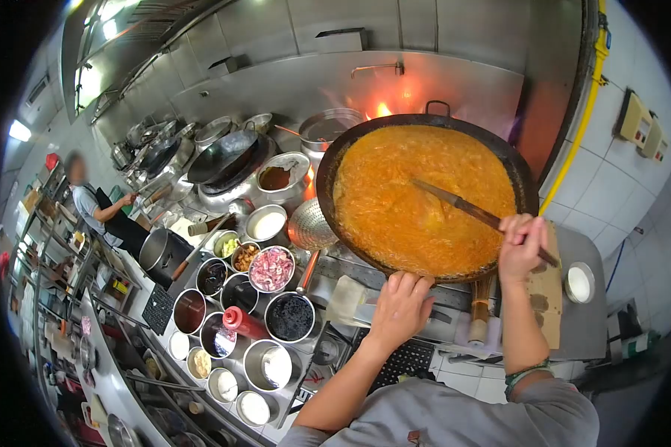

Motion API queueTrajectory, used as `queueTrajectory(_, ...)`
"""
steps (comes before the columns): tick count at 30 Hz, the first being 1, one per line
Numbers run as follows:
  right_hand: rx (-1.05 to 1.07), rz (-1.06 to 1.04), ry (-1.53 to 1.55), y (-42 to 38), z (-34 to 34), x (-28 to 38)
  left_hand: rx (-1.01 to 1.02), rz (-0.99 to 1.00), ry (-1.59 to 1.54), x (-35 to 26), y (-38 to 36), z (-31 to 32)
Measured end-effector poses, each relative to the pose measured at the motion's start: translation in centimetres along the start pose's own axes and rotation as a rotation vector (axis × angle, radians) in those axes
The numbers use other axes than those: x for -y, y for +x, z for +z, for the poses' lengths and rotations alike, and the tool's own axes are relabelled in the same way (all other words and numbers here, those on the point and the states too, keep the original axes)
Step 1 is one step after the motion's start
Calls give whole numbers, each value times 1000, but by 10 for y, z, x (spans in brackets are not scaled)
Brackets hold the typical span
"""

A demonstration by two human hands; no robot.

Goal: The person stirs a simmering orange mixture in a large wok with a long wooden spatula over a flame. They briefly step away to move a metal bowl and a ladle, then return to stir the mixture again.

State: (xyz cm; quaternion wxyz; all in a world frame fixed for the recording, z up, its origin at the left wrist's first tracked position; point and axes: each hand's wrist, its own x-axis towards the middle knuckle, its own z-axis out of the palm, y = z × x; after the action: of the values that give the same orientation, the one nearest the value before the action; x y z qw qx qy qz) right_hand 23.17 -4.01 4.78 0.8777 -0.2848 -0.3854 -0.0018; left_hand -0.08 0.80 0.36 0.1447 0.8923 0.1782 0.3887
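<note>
A large black wok (527, 186) full of orange noodles (406, 197) is tilted towards me over a burner with flames (382, 109) behind it. My left hand (400, 305) grips the wok's near rim through a cloth (348, 298). My right hand (521, 246) holds the wooden handle of a metal spatula (455, 203), whose blade lies in the noodles.
Several steel bowls of sauces and ingredients, one with raw meat (271, 268), and a red squeeze bottle (242, 322) fill the counter at left. A wire skimmer (311, 225) rests beside the wok. Another person (101, 212) works at far woks (224, 156). A white bowl (578, 283) sits right.
</note>
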Motion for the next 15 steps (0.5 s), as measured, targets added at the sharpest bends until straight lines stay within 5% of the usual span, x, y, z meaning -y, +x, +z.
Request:
queueTrajectory(6,436,-142,-268,-18,22,-23,12,1,-23,-1,-3,-5)
queueTrajectory(10,392,-196,-426,2,14,-29,5,5,-77,1,-6,-10)
queueTrajectory(15,129,26,-451,43,-3,-9,-29,13,-122,12,-20,-13)
